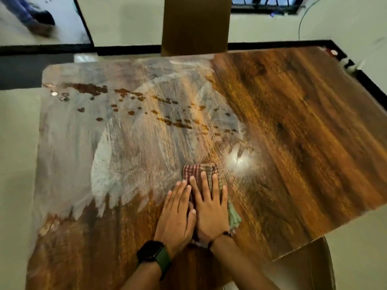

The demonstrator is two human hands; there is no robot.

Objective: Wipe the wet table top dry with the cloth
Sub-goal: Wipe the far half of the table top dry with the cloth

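Checked cloth [200, 171] mostly hidden under both hands, left hand [177, 214], right hand [210, 208], flat, side by side, pressing

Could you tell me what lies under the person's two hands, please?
Both the left hand and right hand press flat on a checked cloth; its middle is covered.

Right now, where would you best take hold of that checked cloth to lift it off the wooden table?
Probably the pale green corner of the checked cloth, coming from the right. It pokes out free beside the right hand, while both flat hands, left hand too, cover most of the rest on the wet wooden table top.
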